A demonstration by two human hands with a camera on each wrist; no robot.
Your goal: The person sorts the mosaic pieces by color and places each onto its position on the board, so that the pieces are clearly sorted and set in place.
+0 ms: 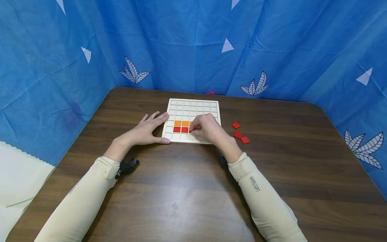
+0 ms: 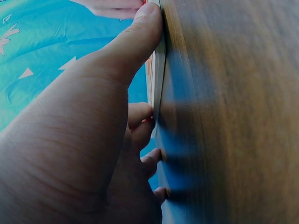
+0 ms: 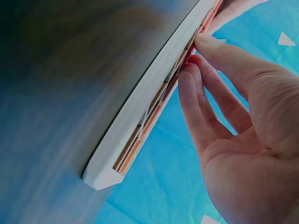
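Observation:
A pale wooden grid board (image 1: 194, 103) lies on the table, its squares marked off by thin ridges. Orange square tiles (image 1: 182, 123) sit in one row of it, with red square tiles (image 1: 180, 129) in the row just nearer. My left hand (image 1: 143, 131) is spread at the board's left side, thumb at the near corner and index fingertip on the left edge. Over the board, my right hand (image 1: 208, 129) pinches a red tile (image 3: 189, 55) between thumb and fingers, at the end of the red row. That tile is mostly hidden by the fingers.
To the right of the board lie three loose red tiles (image 1: 238, 134) on the brown wooden table (image 1: 290, 151). A blue patterned curtain (image 1: 193, 43) hangs around the table's back and sides. Dark straps with devices (image 1: 128, 166) are worn at the wrists.

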